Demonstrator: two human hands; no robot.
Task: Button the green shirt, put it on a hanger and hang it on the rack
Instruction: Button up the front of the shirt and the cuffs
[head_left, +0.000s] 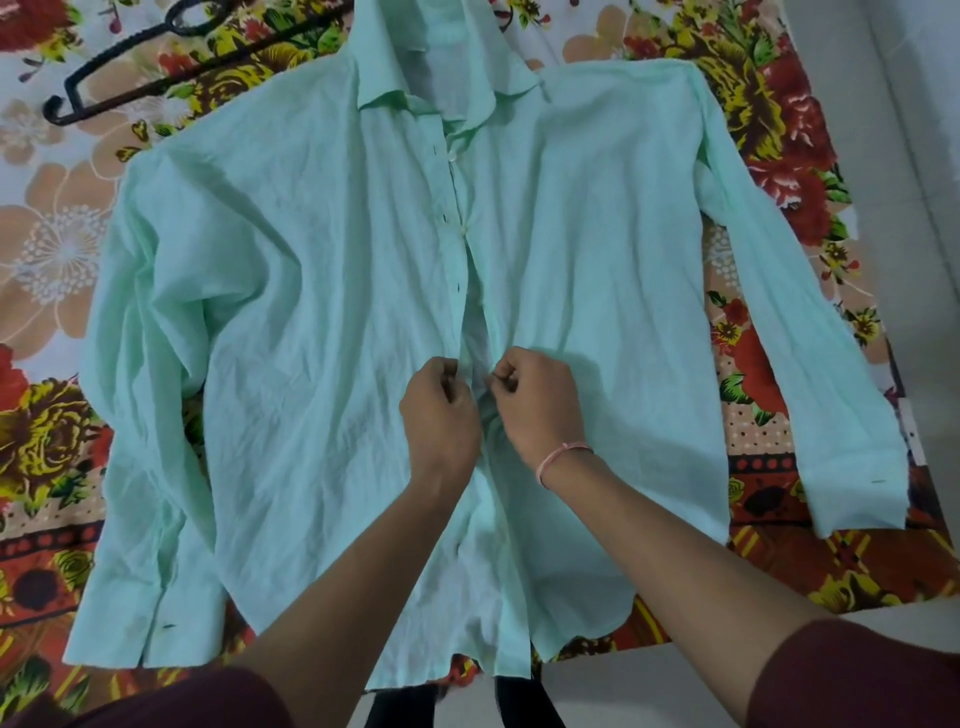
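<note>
The pale green shirt (322, 291) lies flat, front up, on a flowered bedsheet, collar away from me and sleeves spread to both sides. Its front placket runs down the middle; the two upper buttons look closed, and lower down the two edges gape apart. My left hand (439, 410) pinches the left placket edge at mid-front. My right hand (535, 402), with a pink band on the wrist, pinches the right edge just beside it. A black hanger (98, 78) lies on the sheet at the top left, partly under the shirt's shoulder.
The flowered bedsheet (47, 426) covers the whole bed. The bed's edge runs along the right and the near side, with pale floor (909, 156) beyond it. No rack is in view.
</note>
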